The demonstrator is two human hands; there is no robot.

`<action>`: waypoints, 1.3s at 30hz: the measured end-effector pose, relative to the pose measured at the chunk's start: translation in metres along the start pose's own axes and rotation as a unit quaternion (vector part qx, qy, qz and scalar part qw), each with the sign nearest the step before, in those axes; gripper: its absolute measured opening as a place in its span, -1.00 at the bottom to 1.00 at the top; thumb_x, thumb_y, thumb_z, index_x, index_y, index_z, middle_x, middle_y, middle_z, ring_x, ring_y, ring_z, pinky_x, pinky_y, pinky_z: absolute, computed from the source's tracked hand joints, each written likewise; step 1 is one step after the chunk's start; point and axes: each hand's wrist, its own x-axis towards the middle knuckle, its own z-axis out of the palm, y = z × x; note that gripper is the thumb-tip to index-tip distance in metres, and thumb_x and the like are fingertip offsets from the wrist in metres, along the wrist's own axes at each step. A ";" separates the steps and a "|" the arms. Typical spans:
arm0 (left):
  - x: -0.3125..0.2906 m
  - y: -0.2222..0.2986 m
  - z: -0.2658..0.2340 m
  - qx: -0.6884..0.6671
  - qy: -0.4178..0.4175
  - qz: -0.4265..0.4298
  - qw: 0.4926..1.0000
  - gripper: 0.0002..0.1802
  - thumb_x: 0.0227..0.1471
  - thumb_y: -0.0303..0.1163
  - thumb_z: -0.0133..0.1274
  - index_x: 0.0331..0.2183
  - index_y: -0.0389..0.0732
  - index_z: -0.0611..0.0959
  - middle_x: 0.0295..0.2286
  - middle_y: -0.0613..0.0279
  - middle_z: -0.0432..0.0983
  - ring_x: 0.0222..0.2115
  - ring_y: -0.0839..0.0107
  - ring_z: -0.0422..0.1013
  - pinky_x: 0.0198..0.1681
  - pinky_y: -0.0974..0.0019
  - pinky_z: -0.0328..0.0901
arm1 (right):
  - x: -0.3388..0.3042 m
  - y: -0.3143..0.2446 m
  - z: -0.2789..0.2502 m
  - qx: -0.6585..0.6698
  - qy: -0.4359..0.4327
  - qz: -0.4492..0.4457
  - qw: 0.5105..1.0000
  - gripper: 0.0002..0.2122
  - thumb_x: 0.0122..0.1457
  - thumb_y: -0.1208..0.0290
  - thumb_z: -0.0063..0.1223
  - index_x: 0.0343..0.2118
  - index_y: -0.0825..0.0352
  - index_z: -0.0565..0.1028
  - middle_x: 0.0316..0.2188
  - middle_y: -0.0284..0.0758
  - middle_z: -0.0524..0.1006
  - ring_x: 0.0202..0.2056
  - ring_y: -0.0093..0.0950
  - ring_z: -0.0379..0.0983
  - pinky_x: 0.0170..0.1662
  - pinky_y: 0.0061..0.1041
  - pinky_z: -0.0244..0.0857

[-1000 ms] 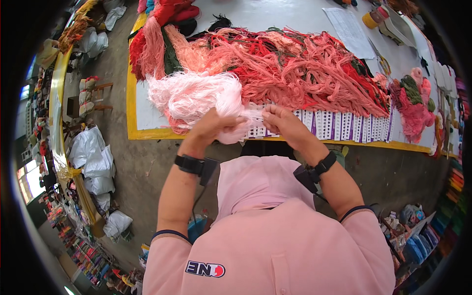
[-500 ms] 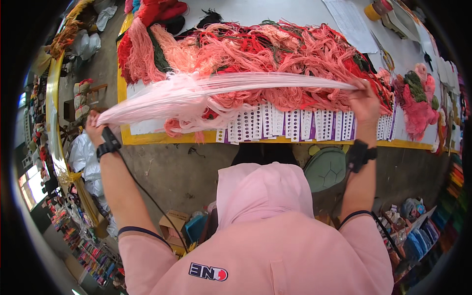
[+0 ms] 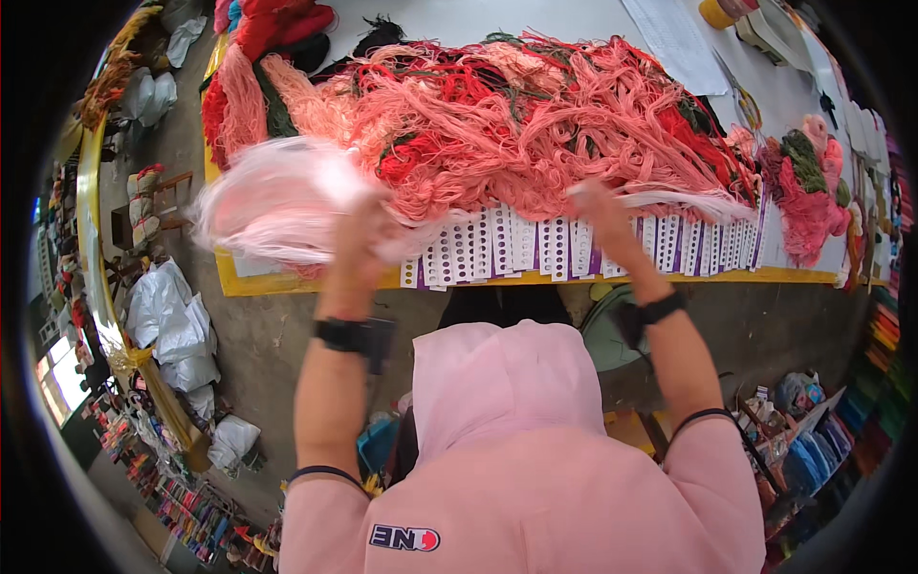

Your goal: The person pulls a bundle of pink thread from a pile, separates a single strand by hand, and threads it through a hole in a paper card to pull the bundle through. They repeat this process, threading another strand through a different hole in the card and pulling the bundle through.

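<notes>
A pale pink hank of thread spreads in a loose, blurred loop over the table's left front. My left hand is closed on its right part, smeared by motion, with some strands showing past the hand. My right hand is over the front of the pile, its fingers blurred, so their grip does not show clearly. A thin whitish strand stretches from beside this hand toward the right. Beneath and beyond both hands lies a tangled heap of coral, red and dark green yarn.
Punched white cards line the table's yellow front edge. Pink and green hanks lie at the right, near scissors and a paper sheet. White plastic bags stand on the floor at left.
Both hands have come inward from wide apart. The pale pink thread, stretched straight between them before, now hangs slack in a loop at left, with a strand trailing at right.
</notes>
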 end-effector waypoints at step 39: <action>0.046 -0.118 0.025 0.630 0.015 0.161 0.759 -0.84 -0.07 -0.43 0.19 -0.40 -0.31 0.66 -0.57 0.11 0.57 -0.60 0.38 0.50 -0.51 0.31 0.37 | 0.051 -0.016 0.087 -0.014 -0.109 0.131 0.985 -0.87 0.06 0.48 0.08 -0.36 0.39 0.43 -0.47 0.00 0.53 -0.35 0.02 0.47 -0.27 -0.07 0.31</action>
